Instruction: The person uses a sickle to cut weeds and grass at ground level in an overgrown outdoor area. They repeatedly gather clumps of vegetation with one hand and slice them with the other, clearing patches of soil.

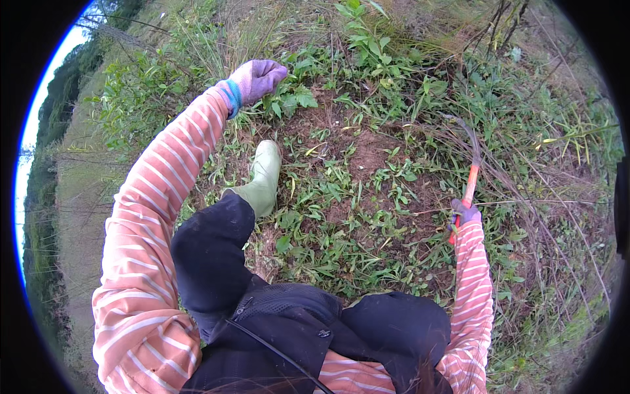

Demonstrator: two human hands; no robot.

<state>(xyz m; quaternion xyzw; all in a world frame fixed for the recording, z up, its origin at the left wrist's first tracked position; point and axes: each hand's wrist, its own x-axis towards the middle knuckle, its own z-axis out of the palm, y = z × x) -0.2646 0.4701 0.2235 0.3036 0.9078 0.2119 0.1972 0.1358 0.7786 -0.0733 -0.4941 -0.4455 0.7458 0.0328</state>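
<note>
My left hand [259,81], in a purple glove with a blue cuff, is at the upper left with its fingers curled in. No plant can be made out in its grasp; the inside of the fist is hidden. Leafy green weeds [299,97] grow right beside its fingers. Out to the right, my gloved right hand [464,213] grips the orange-red handle of a sickle [471,180]. The sickle's curved dark blade [467,132] points away from me, over weeds and dry stalks.
Brown soil [371,150] with scattered cut or low weeds [339,197] lies before me. My pale green rubber boot [263,177] is planted at left. Dry stems [536,221] lean across the right side. A taller leafy plant [371,42] and a bush [142,93] stand farther out.
</note>
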